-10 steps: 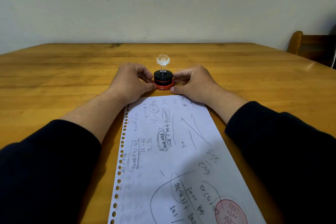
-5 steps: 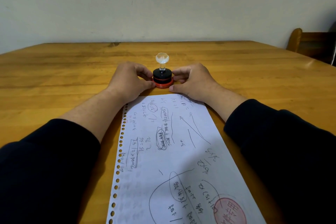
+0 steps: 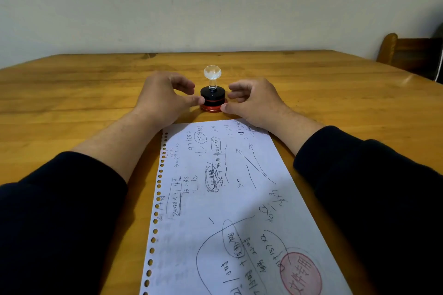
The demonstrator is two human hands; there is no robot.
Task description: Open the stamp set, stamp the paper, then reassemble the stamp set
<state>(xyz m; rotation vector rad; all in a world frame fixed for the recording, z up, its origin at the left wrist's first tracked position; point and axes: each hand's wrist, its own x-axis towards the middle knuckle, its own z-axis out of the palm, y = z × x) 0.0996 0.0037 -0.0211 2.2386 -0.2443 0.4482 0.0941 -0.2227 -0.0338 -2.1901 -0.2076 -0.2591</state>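
Note:
The stamp set [image 3: 213, 99] stands upright on the wooden table [image 3: 72, 93], just beyond the paper's far edge. It has a black round body, a clear knob on top and a red base. My left hand [image 3: 163, 99] and my right hand [image 3: 255, 100] flank it with their fingers spread away from it. Only the thumb tips reach its lower sides. The white punched sheet of paper [image 3: 215, 199] lies between my forearms, covered with handwriting. A round red stamp mark [image 3: 300, 273] sits near its lower right corner.
A wooden chair [image 3: 407, 54] stands beyond the table's far right corner. A plain wall runs behind the table's far edge. My dark sleeves rest at both sides of the paper.
The fingers of both hands have lifted off the stamp set and spread apart. The stamp set stays standing in the same spot on its red base.

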